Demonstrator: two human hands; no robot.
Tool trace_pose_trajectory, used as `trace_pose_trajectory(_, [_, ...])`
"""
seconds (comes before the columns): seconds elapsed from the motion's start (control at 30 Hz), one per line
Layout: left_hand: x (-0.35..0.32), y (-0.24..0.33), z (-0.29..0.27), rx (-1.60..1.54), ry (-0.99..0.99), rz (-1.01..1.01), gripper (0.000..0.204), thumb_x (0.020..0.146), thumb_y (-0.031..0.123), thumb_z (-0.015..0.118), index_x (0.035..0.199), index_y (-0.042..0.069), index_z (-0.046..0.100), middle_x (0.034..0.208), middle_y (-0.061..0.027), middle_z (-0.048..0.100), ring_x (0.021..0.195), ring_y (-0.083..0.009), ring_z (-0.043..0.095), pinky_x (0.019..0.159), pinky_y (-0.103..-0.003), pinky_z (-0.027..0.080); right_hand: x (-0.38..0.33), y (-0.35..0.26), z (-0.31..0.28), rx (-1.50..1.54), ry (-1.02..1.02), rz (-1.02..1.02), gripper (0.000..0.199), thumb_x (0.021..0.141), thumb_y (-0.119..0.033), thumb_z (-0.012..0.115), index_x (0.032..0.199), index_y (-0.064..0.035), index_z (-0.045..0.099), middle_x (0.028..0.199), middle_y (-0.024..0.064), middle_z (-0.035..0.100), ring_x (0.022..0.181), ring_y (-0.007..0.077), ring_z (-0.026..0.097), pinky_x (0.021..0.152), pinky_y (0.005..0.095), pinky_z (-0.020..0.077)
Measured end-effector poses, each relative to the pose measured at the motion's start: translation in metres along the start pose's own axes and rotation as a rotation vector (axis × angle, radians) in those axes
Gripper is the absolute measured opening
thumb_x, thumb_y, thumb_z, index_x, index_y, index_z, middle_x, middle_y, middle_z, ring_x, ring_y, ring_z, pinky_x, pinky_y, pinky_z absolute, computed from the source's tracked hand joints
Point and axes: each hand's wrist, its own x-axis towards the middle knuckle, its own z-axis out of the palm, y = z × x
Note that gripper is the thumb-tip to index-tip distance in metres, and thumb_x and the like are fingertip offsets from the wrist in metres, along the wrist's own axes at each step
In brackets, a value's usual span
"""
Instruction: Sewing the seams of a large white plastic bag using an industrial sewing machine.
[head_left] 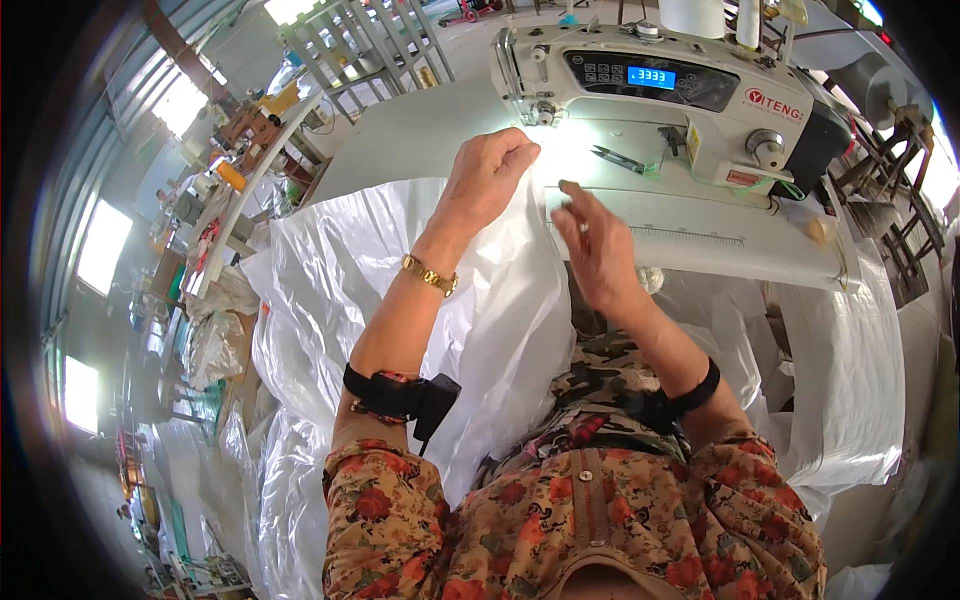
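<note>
My left hand [487,180] is closed in a pinch on the upper edge of a shiny white plastic sheet [400,270], just in front of the sewing machine's needle area. The sheet hangs from there over the table edge and down across my lap. My right hand [598,245] is raised beside the sheet's right edge, fingers apart and slightly blurred, with nothing visible in it. Beyond both hands stands a white sewing machine [650,80] with a lit blue display, its lamp shining brightly on the bed.
Thread snips [620,158] lie on the machine table [690,205], near a small dark part [672,138]. More white plastic sheeting [850,370] hangs at the right. At the left is a cluttered side table [240,190]; a metal rack [365,45] stands behind.
</note>
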Motion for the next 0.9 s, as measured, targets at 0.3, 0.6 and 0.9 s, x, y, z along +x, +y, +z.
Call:
trace_pose_trajectory(0.3, [0.02, -0.007, -0.016, 0.04, -0.219, -0.048, 0.03, 0.091, 0.022, 0.064, 0.074, -0.001, 0.058, 0.063, 0.005, 0.042, 0.061, -0.0041, 0.035, 0.052, -0.025, 0.03, 0.036, 0.009, 0.024, 0.836, 0.011, 0.259, 0.039, 0.101, -0.025, 0.052, 0.07, -0.0019, 0.049, 0.062, -0.0062, 0.036, 0.062, 0.0042, 0.03, 0.051, 0.0251, 0.0314])
trace_pose_trajectory(0.6, [0.032, -0.04, 0.004, -0.084, -0.186, -0.223, 0.029, 0.089, 0.022, 0.061, 0.071, 0.0, 0.058, 0.061, 0.0073, 0.038, 0.059, -0.0049, 0.034, 0.052, -0.026, 0.03, 0.043, 0.001, 0.03, -0.196, 0.021, 0.049, 0.038, 0.091, -0.006, 0.051, 0.124, 0.0104, 0.047, 0.062, 0.0171, 0.061, 0.055, 0.033, 0.06, 0.055, 0.0414, 0.0476])
trace_pose_trajectory(0.9, [0.039, -0.085, 0.029, -0.177, -0.232, -0.409, 0.029, 0.086, 0.023, 0.062, 0.078, -0.005, 0.063, 0.061, 0.0003, 0.043, 0.059, -0.0074, 0.037, 0.054, -0.028, 0.034, 0.062, 0.02, 0.035, -0.675, -0.453, -0.004, 0.073, 0.072, 0.002, 0.057, 0.136, 0.0217, 0.026, 0.068, 0.0155, 0.066, 0.061, 0.0279, 0.067, 0.058, 0.0365, 0.053])
